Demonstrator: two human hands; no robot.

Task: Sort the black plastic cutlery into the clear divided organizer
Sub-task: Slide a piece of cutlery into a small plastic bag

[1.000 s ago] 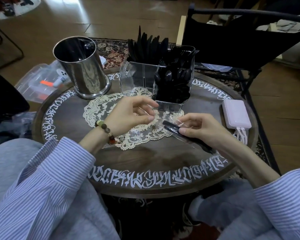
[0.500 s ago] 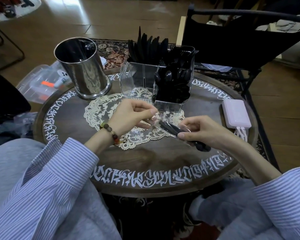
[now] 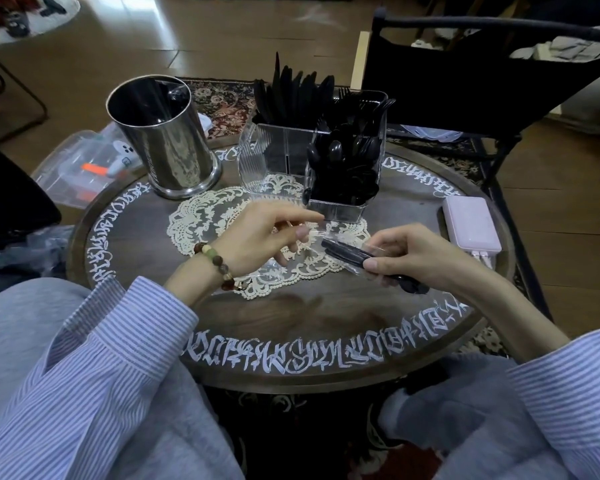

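You are unwrapping one more black plastic cutlery piece (image 3: 352,255) before it goes in the box.

Your left hand (image 3: 260,240) pinches the thin clear plastic wrapper (image 3: 314,233) at its open end, thumb and first finger together. Your right hand (image 3: 407,252) is curled tight around the wrapped piece, low over the round dark wooden table (image 3: 291,317). Next, I think, pull the wrapper off, then stand the piece in the clear divided plastic organizer (image 3: 274,157) just behind your hands.
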